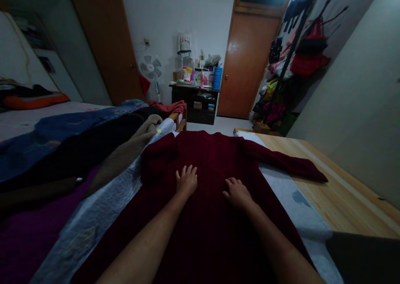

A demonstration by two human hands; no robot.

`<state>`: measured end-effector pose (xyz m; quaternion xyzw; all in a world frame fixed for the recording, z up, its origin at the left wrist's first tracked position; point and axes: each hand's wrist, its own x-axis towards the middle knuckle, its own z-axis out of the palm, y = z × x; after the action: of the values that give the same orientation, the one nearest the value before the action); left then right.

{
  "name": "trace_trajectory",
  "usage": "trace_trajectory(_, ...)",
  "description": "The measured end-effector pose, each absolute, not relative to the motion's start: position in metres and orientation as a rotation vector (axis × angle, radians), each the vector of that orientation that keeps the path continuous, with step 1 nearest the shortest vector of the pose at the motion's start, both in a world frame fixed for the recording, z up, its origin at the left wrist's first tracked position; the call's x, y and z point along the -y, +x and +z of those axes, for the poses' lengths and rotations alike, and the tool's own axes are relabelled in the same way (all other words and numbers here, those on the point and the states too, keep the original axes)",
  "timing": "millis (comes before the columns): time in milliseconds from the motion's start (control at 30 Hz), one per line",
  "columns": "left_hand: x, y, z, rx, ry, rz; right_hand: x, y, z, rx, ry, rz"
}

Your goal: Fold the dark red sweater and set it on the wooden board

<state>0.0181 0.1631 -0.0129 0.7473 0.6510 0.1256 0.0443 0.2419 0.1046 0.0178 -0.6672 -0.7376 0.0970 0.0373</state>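
Observation:
A long dark red knitted garment (215,234) lies spread out in front of me, its neck end away from me. My left hand (186,180) rests on its upper part, left of the middle, fingers spread. On the other side of the middle, my right hand (237,191) touches the fabric with fingers slightly bent and apart. Neither hand holds anything. One sleeve (290,164) stretches out to the right over the wooden board. The left sleeve (156,157) looks folded in close to the body of the garment.
A pale patterned cover (93,229) lies under the garment. Clothes are heaped at left, including a brown piece (125,150) and a purple one (37,234). A wooden board (337,196) borders the right side. Farther back stand a fan (151,69) and a dark cabinet (184,104).

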Motion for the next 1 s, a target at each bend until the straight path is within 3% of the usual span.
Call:
trace_trajectory(67, -0.162, 0.023, -0.006, -1.995, 2.168, 0.31, -0.107, 0.258, 0.041, 2.235, -1.957, 0.308)
trace_trajectory(233, -0.162, 0.052, 0.014, -1.936, 1.899, 0.226, -0.134, 0.314, 0.085, 1.64, -2.231, -0.227)
trace_trajectory(367, -0.156, 0.074, 0.004, -1.853, 2.126, 0.329, -0.162, 0.349, 0.085, 1.504, -2.485, 0.122)
trace_trajectory(600, -0.147, 0.077, -0.02, -1.814, 2.407, 0.349, -0.191, 0.37, 0.068, 1.471, -2.453, 0.479)
trace_trajectory(1000, -0.145, 0.075, -0.021, -1.836, 2.449, 0.353, -0.177, 0.366, 0.064, 1.428, -2.482, 0.113)
